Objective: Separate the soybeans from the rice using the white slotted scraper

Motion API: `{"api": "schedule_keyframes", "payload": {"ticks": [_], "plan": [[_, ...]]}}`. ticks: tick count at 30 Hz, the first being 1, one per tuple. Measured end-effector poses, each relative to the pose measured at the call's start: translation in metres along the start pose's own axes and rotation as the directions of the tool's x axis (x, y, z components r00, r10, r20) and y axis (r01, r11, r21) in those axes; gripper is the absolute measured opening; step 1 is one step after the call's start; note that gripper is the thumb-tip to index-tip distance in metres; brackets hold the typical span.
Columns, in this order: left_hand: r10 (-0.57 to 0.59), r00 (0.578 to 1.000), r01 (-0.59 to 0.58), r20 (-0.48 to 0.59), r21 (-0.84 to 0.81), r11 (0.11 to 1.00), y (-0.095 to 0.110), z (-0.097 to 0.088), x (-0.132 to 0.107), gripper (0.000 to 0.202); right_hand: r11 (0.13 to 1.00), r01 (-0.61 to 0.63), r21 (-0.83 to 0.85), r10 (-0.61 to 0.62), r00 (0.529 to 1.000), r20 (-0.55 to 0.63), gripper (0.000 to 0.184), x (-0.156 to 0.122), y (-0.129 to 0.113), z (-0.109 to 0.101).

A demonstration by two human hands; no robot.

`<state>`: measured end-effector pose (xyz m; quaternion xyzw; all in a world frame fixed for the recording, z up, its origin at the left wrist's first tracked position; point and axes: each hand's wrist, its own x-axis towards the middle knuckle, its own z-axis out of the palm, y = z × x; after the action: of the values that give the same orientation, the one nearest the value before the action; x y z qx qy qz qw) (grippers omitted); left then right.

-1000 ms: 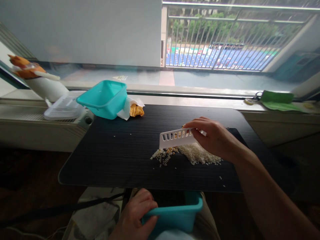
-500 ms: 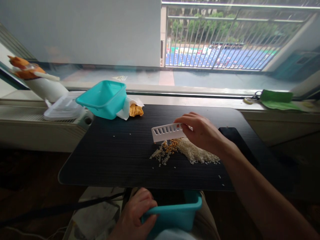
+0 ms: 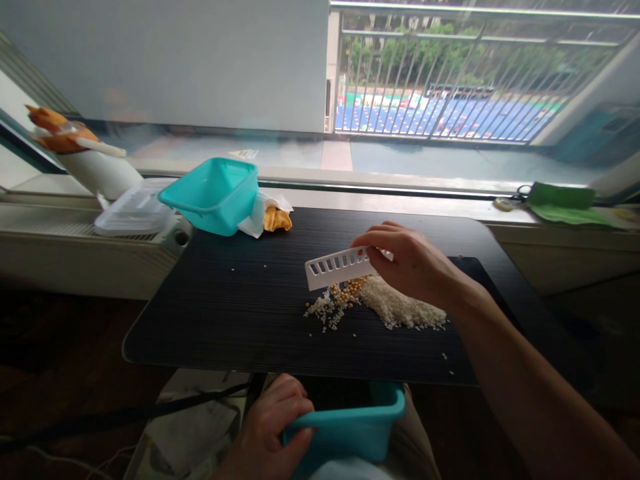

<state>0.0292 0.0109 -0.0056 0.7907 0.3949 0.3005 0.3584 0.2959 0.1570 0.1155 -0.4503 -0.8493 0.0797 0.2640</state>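
My right hand [image 3: 400, 260] is closed on a white slotted plastic strip [image 3: 333, 270], tilted on edge just above the table. Under and beside it lies a heap of white rice grains [image 3: 400, 303], with round yellow kernels [image 3: 350, 291] mixed in at the heap's left end. My left hand [image 3: 283, 420] grips the rim of a turquoise plastic bin [image 3: 350, 419] below the table's front edge, fingers over the outside and thumb underneath. The inside of that bin is dark, so its contents cannot be made out.
On the black table [image 3: 225, 320], another turquoise bin [image 3: 215, 200] stands at the back left beside a crumpled yellow cloth [image 3: 277, 219]. A dark flat object [image 3: 483, 280] lies behind my right forearm. A clear lid [image 3: 135, 210] rests left; green cloth [image 3: 563, 200] lies on the sill.
The whole view has shifted slightly, moving the table and its things a little right in the picture. Both hands keep their holds, and the strip's tilt is slightly steeper.
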Motion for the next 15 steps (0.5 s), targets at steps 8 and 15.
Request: {"api": "schedule_keyframes", "payload": {"ticks": [8, 15], "plan": [[0.005, 0.994, 0.004, -0.106, 0.081, 0.997, -0.006, -0.029, -0.010, 0.019, 0.999, 0.031, 0.045, -0.033, 0.999, 0.039, 0.031, 0.002, -0.009, 0.016], [-0.028, 0.990, 0.042, -0.138, 0.095, 0.995, -0.007, -0.042, -0.018, 0.016, 0.992, 0.079, 0.100, -0.091, 0.989, 0.114, 0.030, 0.005, -0.024, 0.022]]}}
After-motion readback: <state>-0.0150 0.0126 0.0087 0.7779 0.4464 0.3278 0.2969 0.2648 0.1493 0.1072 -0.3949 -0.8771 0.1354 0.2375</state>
